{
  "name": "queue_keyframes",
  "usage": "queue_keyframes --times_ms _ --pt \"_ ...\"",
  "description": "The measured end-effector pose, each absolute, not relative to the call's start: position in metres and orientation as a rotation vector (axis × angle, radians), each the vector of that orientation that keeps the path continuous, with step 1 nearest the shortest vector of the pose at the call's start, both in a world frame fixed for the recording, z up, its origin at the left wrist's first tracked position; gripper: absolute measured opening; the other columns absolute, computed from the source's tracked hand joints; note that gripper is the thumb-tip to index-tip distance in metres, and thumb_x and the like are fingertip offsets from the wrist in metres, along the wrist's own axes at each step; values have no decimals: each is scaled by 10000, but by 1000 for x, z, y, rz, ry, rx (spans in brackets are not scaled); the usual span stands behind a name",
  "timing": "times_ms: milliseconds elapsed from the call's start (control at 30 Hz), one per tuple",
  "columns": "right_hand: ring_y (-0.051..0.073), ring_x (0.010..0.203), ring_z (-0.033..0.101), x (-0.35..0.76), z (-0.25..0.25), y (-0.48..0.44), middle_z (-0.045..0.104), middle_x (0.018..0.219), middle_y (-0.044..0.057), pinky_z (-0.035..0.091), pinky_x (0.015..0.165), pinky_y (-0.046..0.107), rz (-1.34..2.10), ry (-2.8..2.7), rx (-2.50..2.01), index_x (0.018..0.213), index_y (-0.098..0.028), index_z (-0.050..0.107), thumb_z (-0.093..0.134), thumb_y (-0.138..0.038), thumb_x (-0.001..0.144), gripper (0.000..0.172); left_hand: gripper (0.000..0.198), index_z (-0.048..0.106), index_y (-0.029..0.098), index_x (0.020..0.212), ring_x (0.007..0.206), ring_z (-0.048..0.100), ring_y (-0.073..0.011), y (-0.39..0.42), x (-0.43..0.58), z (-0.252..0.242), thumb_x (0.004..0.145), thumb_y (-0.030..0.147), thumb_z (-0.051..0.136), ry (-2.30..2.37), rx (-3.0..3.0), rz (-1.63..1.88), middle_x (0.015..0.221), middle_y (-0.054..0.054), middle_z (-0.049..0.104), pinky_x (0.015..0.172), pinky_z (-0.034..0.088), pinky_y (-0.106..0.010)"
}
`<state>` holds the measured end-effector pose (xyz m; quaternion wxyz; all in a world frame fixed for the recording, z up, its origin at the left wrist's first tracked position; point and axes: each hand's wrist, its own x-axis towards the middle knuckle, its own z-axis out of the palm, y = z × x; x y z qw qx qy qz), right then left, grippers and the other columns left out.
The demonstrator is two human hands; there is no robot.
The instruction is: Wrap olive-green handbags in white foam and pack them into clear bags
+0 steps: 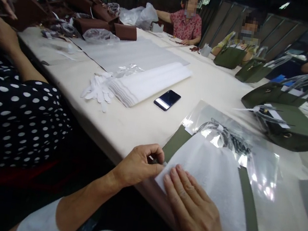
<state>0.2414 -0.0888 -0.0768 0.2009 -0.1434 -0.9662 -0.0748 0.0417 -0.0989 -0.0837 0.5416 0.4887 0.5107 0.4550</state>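
An olive green bag (249, 214) lies flat at the near edge of the table, with a white sheet of tissue paper (211, 178) spread over it and a clear plastic bag (252, 153) beyond it. My left hand (141, 163) pinches the bag's near left corner, fingers closed. My right hand (192, 210) rests flat on the tissue paper, fingers together and stretched out, pressing it down.
A black phone (167, 99) lies mid-table beside a stack of white sheets (149, 84) and white gloves (98, 90). More green bags (293, 128) sit at right, brown bags (98, 26) at far left. A person in a polka-dot top (7, 109) sits at my left; others sit across.
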Motion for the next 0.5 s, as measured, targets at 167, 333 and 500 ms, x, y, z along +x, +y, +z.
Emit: queue_keyframes --times_ms 167,333,500 --pt "336 1224 362 237 -71 -92 480 1260 187 431 949 457 -275 -2745 -405 1197 -5 492 319 -19 805 429 125 567 146 825 564 449 -51 -99 37 -81 764 254 577 1228 1202 1013 675 39 522 537 381 -160" --pt "326 1222 370 234 -77 -94 500 1241 183 417 962 439 -308 -2683 -420 1159 -17 530 317 -52 843 383 378 510 247 1172 934 543 -129 -99 30 -84 801 289 569 1176 1530 1046 1062 -10 574 837 444 -238" --pt "263 1249 346 234 -63 -97 505 1247 139 322 1045 384 -85 -2688 -533 1187 -64 508 381 -204 889 353 380 551 331 1145 1032 542 -165 -97 15 -97 770 335 608 1218 2029 881 1097 22 598 899 445 -246"
